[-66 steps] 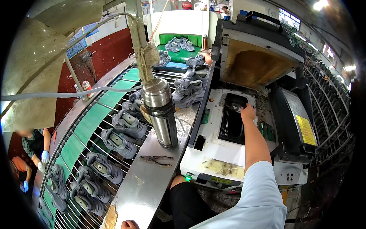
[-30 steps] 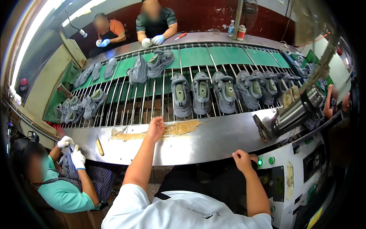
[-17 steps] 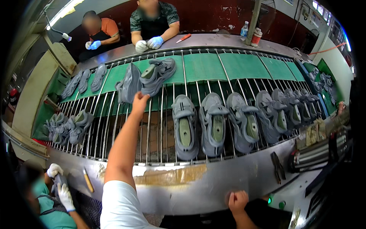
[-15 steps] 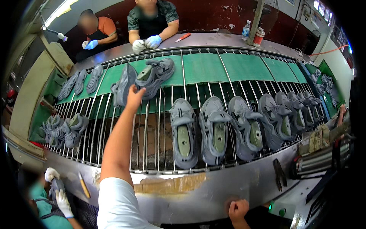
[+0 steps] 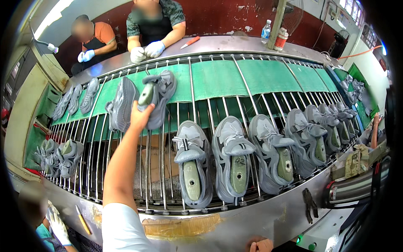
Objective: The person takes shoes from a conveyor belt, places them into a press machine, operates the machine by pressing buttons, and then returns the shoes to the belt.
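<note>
The long conveyor of metal rods with green belt (image 5: 235, 75) carries a row of grey shoes on lasts (image 5: 235, 161), which lie lower in view than half a second ago. The left hand (image 5: 140, 117) is closed around a grey sports shoe on a green last (image 5: 157, 94), now raised over the rods, beside an upright grey shoe (image 5: 121, 103). The right hand (image 5: 262, 245) rests on the steel tabletop (image 5: 268, 216) edge; its fingers are hidden, so I cannot tell its state.

A grey sneaker on an olive-green plastic last (image 5: 157, 98) is lifted off the metal-rod conveyor rack (image 5: 252, 90), toward its far left part. It tilts with its heel and the last's flat top turned down toward the near edge, toe pointing at the far edge. A second grey sneaker (image 5: 121, 103) stands on its side just left of it.
</note>
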Demonstrator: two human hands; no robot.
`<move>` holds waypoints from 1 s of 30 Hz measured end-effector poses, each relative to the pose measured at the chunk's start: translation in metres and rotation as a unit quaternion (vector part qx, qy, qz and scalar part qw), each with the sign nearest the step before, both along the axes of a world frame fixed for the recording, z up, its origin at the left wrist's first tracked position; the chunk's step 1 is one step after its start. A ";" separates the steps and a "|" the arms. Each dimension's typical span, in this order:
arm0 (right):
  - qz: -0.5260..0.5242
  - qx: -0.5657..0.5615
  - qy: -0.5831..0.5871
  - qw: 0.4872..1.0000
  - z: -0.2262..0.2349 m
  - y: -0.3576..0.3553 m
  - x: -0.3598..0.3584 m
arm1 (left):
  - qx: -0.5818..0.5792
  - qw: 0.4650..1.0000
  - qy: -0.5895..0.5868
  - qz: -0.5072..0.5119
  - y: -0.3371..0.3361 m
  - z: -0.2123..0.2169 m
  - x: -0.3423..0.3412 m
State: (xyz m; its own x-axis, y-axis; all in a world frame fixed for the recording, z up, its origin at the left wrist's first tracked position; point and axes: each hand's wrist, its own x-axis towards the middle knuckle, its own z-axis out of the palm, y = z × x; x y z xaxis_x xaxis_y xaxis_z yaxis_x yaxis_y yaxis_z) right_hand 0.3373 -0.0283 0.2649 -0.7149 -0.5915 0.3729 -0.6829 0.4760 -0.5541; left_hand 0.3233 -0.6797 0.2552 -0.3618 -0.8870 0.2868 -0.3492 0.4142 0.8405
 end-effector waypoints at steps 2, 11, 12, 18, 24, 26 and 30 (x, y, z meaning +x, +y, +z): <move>-0.014 0.001 0.006 1.000 0.001 0.000 0.004 | -0.052 0.993 -0.081 0.067 0.032 0.000 -0.002; -0.014 -0.001 0.014 1.000 0.010 0.007 0.015 | -0.046 0.995 0.092 -0.004 0.031 -0.013 -0.005; -0.014 0.002 0.020 1.000 0.011 0.007 0.014 | -0.041 0.993 0.106 0.010 0.029 -0.014 -0.007; -0.011 -0.007 -0.008 1.000 0.013 0.014 0.024 | 0.252 0.938 0.233 -0.053 0.034 0.032 0.040; -0.047 -0.089 -0.015 0.995 0.002 0.023 0.035 | 0.513 0.755 0.385 -0.136 0.174 0.062 0.137; -0.053 -0.103 -0.067 0.991 0.016 0.036 0.054 | 0.523 0.730 0.420 -0.134 0.233 0.053 0.194; 0.028 -0.142 -0.297 0.944 0.028 0.056 0.109 | 0.444 0.760 0.469 -0.065 0.378 0.069 0.285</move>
